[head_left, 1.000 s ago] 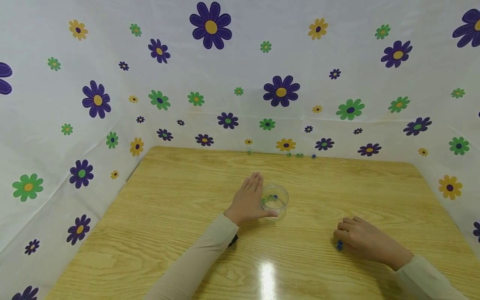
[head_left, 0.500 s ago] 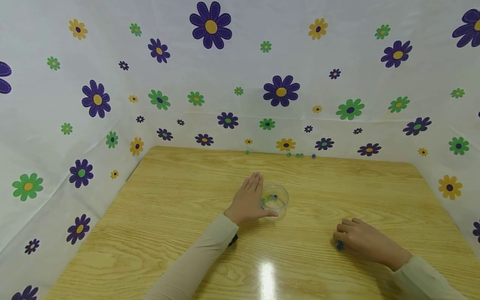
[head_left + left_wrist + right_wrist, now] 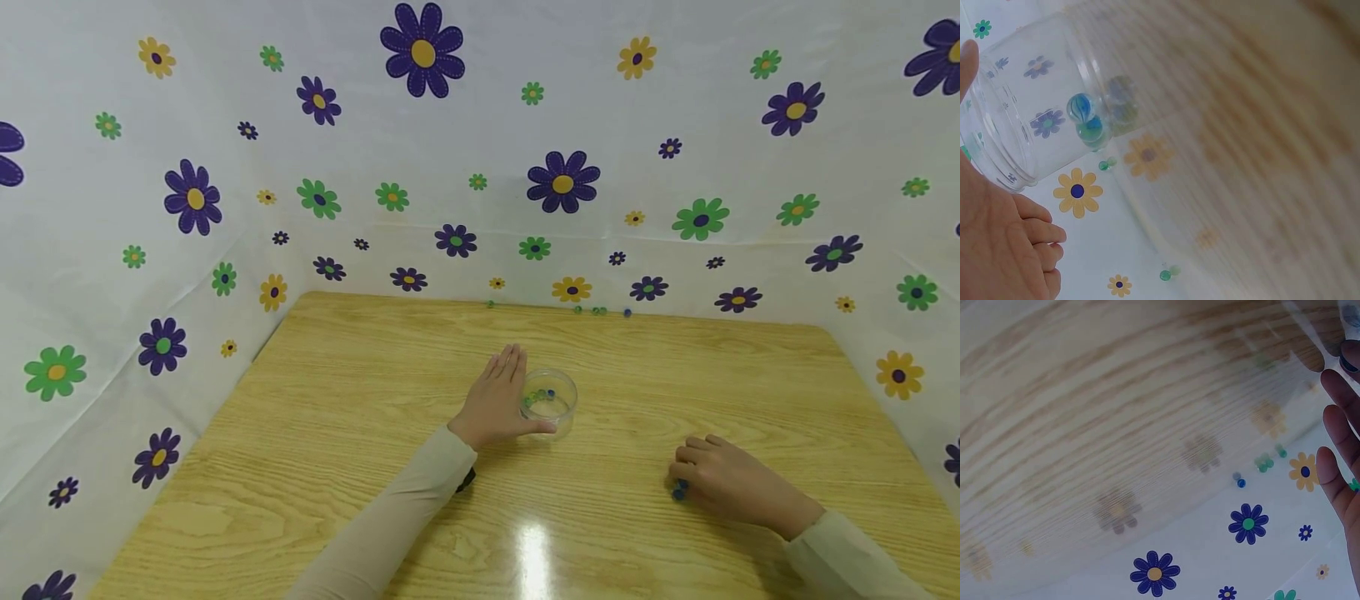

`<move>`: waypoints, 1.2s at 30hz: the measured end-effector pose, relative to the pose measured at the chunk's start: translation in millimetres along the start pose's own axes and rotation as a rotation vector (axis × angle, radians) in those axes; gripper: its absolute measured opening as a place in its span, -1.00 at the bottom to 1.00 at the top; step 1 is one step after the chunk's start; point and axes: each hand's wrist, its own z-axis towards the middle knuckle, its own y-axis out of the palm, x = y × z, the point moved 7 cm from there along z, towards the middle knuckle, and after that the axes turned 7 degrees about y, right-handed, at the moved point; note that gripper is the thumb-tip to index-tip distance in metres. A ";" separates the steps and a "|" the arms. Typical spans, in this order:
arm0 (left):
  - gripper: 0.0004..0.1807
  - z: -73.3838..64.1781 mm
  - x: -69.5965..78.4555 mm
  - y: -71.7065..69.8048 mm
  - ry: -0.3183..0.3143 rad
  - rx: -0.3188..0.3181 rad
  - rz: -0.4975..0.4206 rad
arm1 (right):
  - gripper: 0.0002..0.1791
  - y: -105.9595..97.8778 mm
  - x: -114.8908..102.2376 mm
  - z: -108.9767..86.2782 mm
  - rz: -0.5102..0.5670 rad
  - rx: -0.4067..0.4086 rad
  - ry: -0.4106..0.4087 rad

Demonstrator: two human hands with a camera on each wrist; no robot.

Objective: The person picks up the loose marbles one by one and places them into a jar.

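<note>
A clear, round, open-topped jar [image 3: 567,417] stands near the middle of the table, with several green and blue marbles [image 3: 542,395] inside. My left hand [image 3: 495,404] touches its left side with straight fingers, the thumb stretched along the near side. The left wrist view shows the jar [image 3: 1029,81] against the palm, and the swirled marbles [image 3: 1082,112] at its bottom. To the right, my right hand [image 3: 731,483] has curled fingers and pinches two blue marbles [image 3: 679,493] low at the tabletop. The palm side is hidden from the head view; only part of that hand [image 3: 1344,444] enters the right wrist view.
Along the table's back edge lie several green marbles [image 3: 599,311] and a blue marble [image 3: 627,313]. One green marble [image 3: 491,304] sits farther left. A white flowered cloth [image 3: 480,125] walls the wooden table [image 3: 337,367] at the back and sides.
The leftmost green marble at the back edge has rolled slightly left. The blue marbles shift a little at my right fingertips. My left hand and the jar stay in place.
</note>
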 end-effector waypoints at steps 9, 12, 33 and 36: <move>0.28 0.3 -0.9 0.8 -0.007 -0.005 0.000 | -0.61 -0.8 0.7 -0.5 0.015 0.007 0.009; 0.29 0.3 -1.0 0.8 -0.007 -0.005 -0.002 | -0.61 0.0 -0.1 0.4 0.006 -0.005 0.014; 0.27 -0.4 0.6 -0.4 -0.004 0.005 0.001 | -0.62 0.7 3.8 -0.5 0.003 -0.008 0.041; 0.27 -0.7 0.8 -0.4 -0.005 0.000 0.003 | -0.63 1.4 2.7 -0.8 0.005 -0.002 0.025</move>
